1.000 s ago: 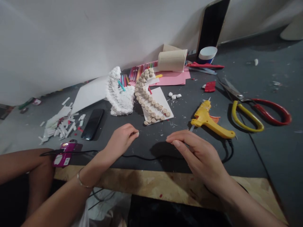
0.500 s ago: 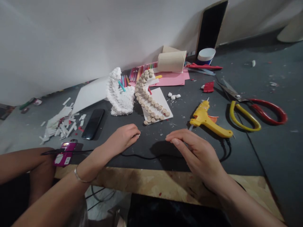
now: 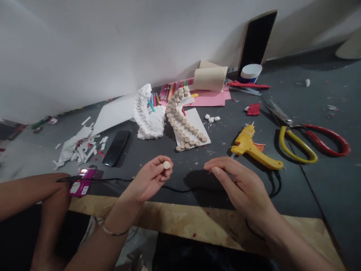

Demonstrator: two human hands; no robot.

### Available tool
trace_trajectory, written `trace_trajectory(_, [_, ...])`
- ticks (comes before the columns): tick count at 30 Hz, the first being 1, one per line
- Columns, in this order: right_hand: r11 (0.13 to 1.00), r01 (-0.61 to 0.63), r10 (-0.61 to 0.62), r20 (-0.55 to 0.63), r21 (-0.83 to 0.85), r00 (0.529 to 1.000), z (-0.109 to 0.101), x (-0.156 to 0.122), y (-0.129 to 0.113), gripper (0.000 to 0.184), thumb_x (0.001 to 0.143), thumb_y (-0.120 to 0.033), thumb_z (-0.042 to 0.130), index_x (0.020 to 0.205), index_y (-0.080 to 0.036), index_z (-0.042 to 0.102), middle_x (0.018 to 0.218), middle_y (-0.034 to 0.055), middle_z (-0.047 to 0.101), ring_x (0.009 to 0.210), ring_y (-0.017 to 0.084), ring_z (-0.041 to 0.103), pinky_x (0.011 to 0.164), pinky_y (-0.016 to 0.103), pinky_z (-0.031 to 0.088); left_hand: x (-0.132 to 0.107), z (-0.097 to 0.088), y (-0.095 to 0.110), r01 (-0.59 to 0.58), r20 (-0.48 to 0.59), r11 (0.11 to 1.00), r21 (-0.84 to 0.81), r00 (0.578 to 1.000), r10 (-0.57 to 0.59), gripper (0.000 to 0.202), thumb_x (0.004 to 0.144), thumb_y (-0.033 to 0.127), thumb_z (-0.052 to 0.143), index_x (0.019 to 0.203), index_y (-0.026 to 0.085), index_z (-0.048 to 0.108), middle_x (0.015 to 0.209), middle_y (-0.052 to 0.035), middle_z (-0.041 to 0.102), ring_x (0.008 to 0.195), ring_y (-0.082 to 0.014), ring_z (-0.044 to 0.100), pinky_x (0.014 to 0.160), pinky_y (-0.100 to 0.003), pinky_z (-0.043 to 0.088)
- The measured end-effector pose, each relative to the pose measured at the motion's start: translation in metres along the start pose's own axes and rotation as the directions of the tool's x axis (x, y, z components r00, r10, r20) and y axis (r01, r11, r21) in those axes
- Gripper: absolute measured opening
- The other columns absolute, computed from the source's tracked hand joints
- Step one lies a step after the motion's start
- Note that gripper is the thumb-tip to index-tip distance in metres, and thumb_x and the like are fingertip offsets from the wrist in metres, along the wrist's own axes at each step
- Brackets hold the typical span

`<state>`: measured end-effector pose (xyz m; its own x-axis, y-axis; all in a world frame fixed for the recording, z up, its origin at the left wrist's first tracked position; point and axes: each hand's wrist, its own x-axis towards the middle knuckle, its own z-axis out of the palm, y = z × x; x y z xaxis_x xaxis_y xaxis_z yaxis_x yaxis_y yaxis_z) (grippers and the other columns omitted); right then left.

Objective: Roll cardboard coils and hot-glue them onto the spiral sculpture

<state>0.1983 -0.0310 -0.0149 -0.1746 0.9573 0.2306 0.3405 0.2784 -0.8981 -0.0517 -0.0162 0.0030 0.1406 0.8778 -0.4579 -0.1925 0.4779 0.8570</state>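
Observation:
My left hand is turned up and pinches a small round wood slice between thumb and fingertips. My right hand hovers over the dark mat with its fingers loosely apart, holding nothing visible. Closest to it is a yellow hot glue gun, lying on its side with a black cord. Ahead of my hands, a white card carries curved rows of glued wood slices. A white textured foam shape stands to its left.
Large red-and-yellow scissors lie right of the glue gun. A black phone, white paper scraps and a pink device lie left. Coloured sticks and pink paper sit by the wall. A bare limb enters at left.
My left hand has rotated palm upward and now shows the wood slice between its fingertips. The whole view has shifted slightly. My right hand has barely moved.

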Motion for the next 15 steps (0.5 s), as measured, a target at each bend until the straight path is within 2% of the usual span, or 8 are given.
trace_trajectory(3, [0.993, 0.047, -0.049, -0.01, -0.112, 0.999, -0.01, -0.001, -0.002, 0.018, 0.097, -0.03, 0.047, 0.1, -0.025, 0.065, 0.102, 0.0049, 0.07, 0.096, 0.019, 0.066, 0.086, 0.033, 0.051, -0.004, 0.006, -0.003, 0.043, 0.048, 0.984, -0.17, 0.998, -0.035, 0.03, 0.071, 0.03, 0.076, 0.096, 0.018, 0.066, 0.082, -0.0032, 0.053, 0.065, -0.008, 0.043, 0.051, -0.02, 0.034])
trace_trajectory(6, [0.944, 0.083, -0.104, -0.051, -0.318, 0.993, -0.029, -0.002, 0.002, 0.019, 0.095, -0.033, 0.049, 0.104, -0.025, 0.064, 0.107, 0.0072, 0.068, 0.1, 0.023, 0.064, 0.088, 0.037, 0.05, -0.006, 0.009, -0.005, 0.066, 0.081, 0.961, -0.269, 0.996, -0.046, 0.025, 0.072, 0.028, 0.077, 0.091, 0.016, 0.066, 0.083, -0.0039, 0.053, 0.067, -0.0074, 0.044, 0.052, -0.018, 0.035])
trace_trajectory(8, [0.875, 0.067, -0.122, -0.085, -0.479, 0.989, -0.044, -0.002, 0.012, 0.025, 0.094, -0.039, 0.049, 0.107, -0.024, 0.064, 0.112, 0.0101, 0.066, 0.103, 0.028, 0.061, 0.091, 0.045, 0.048, -0.006, 0.01, -0.006, 0.056, 0.092, 0.954, -0.294, 0.995, -0.03, 0.023, 0.072, 0.029, 0.078, 0.086, 0.016, 0.065, 0.083, -0.0033, 0.053, 0.067, -0.007, 0.045, 0.052, -0.017, 0.035])
trace_trajectory(10, [0.778, 0.043, -0.126, -0.088, -0.627, 0.988, -0.057, -0.003, 0.026, 0.034, 0.094, -0.045, 0.045, 0.11, -0.021, 0.064, 0.116, 0.0139, 0.063, 0.106, 0.035, 0.058, 0.091, 0.052, 0.045, -0.006, 0.011, -0.007, 0.044, 0.095, 0.957, -0.285, 0.995, -0.017, 0.024, 0.072, 0.031, 0.078, 0.085, 0.017, 0.063, 0.082, -0.0031, 0.055, 0.067, -0.0074, 0.046, 0.052, -0.018, 0.036])
trace_trajectory(12, [0.691, 0.053, -0.118, -0.041, -0.721, 0.992, -0.066, -0.005, 0.043, 0.041, 0.094, -0.046, 0.042, 0.115, -0.018, 0.062, 0.12, 0.0175, 0.06, 0.108, 0.039, 0.056, 0.089, 0.055, 0.045, -0.005, 0.011, -0.009, 0.025, 0.091, 0.969, -0.246, 0.996, -0.003, 0.026, 0.073, 0.033, 0.078, 0.087, 0.018, 0.062, 0.082, -0.0032, 0.057, 0.066, -0.0079, 0.049, 0.052, -0.019, 0.037])
trace_trajectory(15, [0.633, 0.091, -0.099, 0.037, -0.769, 0.994, -0.07, -0.007, 0.063, 0.045, 0.094, -0.046, 0.042, 0.126, -0.017, 0.055, 0.121, 0.0188, 0.059, 0.107, 0.038, 0.057, 0.088, 0.054, 0.046, -0.006, 0.011, -0.013, -0.08, 0.052, 0.994, -0.072, 0.995, 0.084, 0.026, 0.075, 0.035, 0.076, 0.09, 0.018, 0.062, 0.083, -0.0041, 0.062, 0.066, -0.009, 0.053, 0.054, -0.021, 0.04])
